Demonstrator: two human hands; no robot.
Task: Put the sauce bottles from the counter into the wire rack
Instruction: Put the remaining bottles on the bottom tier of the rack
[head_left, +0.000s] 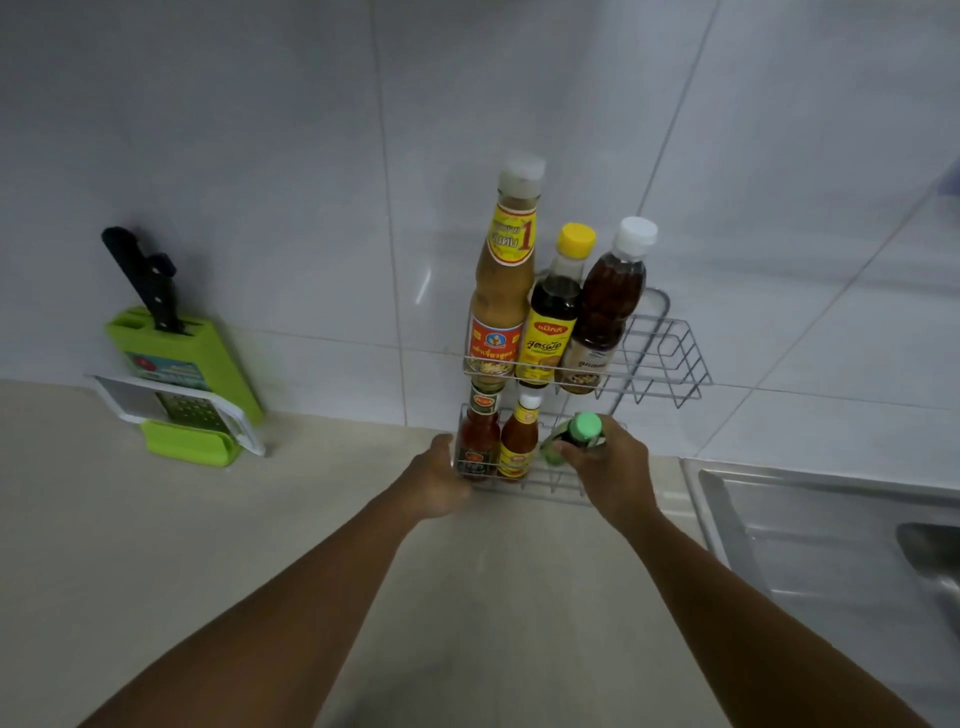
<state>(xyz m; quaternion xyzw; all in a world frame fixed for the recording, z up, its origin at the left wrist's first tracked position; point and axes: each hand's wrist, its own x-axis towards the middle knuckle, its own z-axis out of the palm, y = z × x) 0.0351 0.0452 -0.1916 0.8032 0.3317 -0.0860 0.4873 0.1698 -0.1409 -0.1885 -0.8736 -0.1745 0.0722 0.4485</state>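
Note:
A two-tier wire rack (667, 358) hangs on the tiled wall above the counter. Its upper shelf holds a tall tan sauce bottle (501, 291), a dark bottle with a yellow cap (553, 317) and a brown bottle with a white cap (605, 312). On the lower shelf stand two red sauce bottles (475, 436) (517, 441). My right hand (610, 467) grips a green-capped bottle (584, 428) at the lower shelf, right of the red bottles. My left hand (439, 480) rests against the lower shelf's left end, beside the left red bottle; its fingers are hidden.
A green knife block (182, 364) with black-handled knives leans on the wall at the left, with a white-framed grater (192, 413) in front. A steel sink (831, 545) lies at the right. Beige counter (208, 545) spreads below.

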